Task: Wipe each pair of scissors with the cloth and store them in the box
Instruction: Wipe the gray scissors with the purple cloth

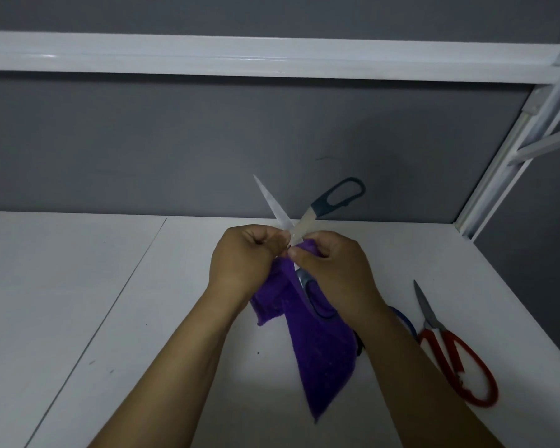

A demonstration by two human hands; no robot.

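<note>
Above the white tabletop I hold a pair of grey-handled scissors [337, 197] spread wide open. One blade points up and left, one handle up and right, and the other handle lies against the purple cloth [317, 360] below my right palm. My left hand [240, 258] is curled round a fold of the cloth just left of the pivot; the second blade is hidden there. My right hand [332, 270] pinches the cloth at the pivot. Most of the cloth hangs down to the table. No box is in view.
Red-handled scissors [456, 363] lie shut on the table [78, 286] at the right, blades pointing away. A blue handle [403, 318] peeks out behind my right forearm. A grey wall and white shelf frame [498, 176] close off the back and right.
</note>
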